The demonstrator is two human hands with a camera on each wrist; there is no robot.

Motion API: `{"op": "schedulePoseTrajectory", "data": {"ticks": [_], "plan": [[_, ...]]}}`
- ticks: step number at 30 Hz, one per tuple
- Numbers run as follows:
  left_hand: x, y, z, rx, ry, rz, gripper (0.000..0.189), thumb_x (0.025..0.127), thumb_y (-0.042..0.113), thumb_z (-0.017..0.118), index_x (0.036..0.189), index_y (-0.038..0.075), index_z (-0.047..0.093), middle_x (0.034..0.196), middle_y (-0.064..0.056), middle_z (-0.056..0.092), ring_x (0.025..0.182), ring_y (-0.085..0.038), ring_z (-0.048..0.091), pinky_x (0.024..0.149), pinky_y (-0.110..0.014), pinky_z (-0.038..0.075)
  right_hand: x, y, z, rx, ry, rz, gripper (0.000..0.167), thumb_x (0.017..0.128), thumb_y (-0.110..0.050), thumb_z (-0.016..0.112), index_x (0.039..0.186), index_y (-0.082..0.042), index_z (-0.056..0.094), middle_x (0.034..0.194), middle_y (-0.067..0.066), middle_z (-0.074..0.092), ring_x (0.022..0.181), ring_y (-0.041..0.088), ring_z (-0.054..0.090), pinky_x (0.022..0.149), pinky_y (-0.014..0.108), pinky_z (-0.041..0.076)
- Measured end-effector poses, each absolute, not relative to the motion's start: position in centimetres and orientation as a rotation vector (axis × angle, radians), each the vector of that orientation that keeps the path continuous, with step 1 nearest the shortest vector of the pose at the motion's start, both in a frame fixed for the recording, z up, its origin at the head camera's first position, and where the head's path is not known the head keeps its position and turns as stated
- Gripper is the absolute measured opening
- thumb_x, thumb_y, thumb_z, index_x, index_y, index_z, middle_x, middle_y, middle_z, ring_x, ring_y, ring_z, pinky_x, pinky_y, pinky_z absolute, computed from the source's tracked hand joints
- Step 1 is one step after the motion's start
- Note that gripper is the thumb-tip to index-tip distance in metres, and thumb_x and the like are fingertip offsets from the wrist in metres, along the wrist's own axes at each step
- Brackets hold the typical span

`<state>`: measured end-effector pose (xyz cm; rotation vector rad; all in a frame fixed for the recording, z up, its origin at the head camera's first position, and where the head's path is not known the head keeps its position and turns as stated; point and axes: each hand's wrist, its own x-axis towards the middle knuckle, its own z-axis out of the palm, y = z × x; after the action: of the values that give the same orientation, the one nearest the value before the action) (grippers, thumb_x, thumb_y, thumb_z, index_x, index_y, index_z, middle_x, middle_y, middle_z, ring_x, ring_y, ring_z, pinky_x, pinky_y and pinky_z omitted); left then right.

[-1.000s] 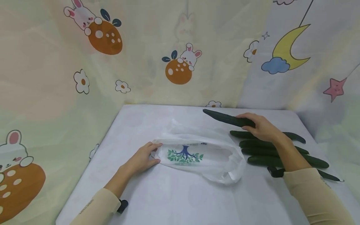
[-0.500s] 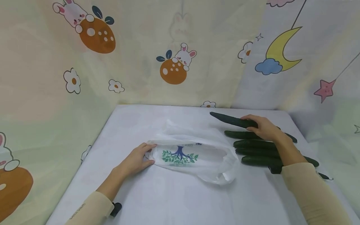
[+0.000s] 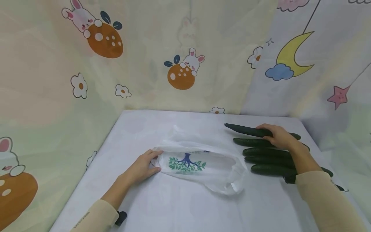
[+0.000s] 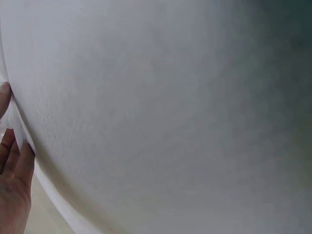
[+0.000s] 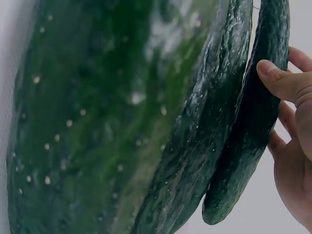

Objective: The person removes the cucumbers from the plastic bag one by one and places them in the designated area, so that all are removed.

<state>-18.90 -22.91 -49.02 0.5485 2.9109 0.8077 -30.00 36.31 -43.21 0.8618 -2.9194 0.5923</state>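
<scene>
My right hand (image 3: 279,137) holds a dark green cucumber (image 3: 243,129) by its middle, at the far side of a row of others. In the right wrist view the thumb (image 5: 275,78) lies along this cucumber and the fingers reach round behind it. A white plastic bag (image 3: 217,162) with a printed tree lies flat on the table's middle. At the bag's left end rests my left hand (image 3: 142,166), thumb and fingers spread at its edge. Part of that hand (image 4: 17,195) shows in the left wrist view, fingers fairly straight against the white plastic.
Several more cucumbers (image 3: 269,151) lie side by side at the right, partly hidden under my right forearm. The white-covered table (image 3: 179,212) meets a patterned cloth backdrop (image 3: 150,64) at its far edge.
My right hand has moved the cucumber down and to the right, toward the row's far side. The left hand keeps its place on the bag; the head view has shifted slightly.
</scene>
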Motion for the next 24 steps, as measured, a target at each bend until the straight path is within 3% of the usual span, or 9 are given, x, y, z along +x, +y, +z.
{"op": "schedulePoseTrajectory", "data": {"ticks": [8, 17, 24], "plan": [[-18.4, -22.8, -48.7, 0.494, 2.925, 0.810, 0.068, 0.089, 0.026, 0.082, 0.149, 0.017, 0.052, 0.129, -0.002, 0.060, 0.117, -0.019, 0.058, 0.106, -0.046, 0.048, -31.1, 37.2, -44.3, 0.889, -2.936, 0.525, 0.051, 0.090, 0.008, 0.071, 0.137, -0.007, 0.057, 0.131, 0.024, 0.064, 0.112, 0.041, 0.064, 0.091, 0.061, 0.051], [-17.7, -22.5, -49.2, 0.471, 2.942, 0.801, 0.067, 0.089, 0.027, 0.083, 0.149, 0.018, 0.053, 0.132, -0.001, 0.059, 0.119, -0.017, 0.058, 0.107, -0.044, 0.048, -31.4, 37.4, -44.0, 0.855, -3.074, 0.577, 0.048, 0.094, 0.010, 0.062, 0.138, -0.006, 0.056, 0.138, 0.026, 0.059, 0.127, 0.051, 0.054, 0.099, 0.067, 0.044], [-18.0, -22.6, -48.7, 0.511, 2.939, 0.799, 0.068, 0.089, 0.027, 0.082, 0.149, 0.016, 0.052, 0.134, -0.003, 0.059, 0.119, -0.018, 0.058, 0.106, -0.044, 0.049, -32.3, 37.7, -43.7, 0.842, -3.162, 0.617, 0.044, 0.093, 0.010, 0.061, 0.135, -0.004, 0.059, 0.134, 0.025, 0.061, 0.127, 0.051, 0.053, 0.102, 0.070, 0.040]]}}
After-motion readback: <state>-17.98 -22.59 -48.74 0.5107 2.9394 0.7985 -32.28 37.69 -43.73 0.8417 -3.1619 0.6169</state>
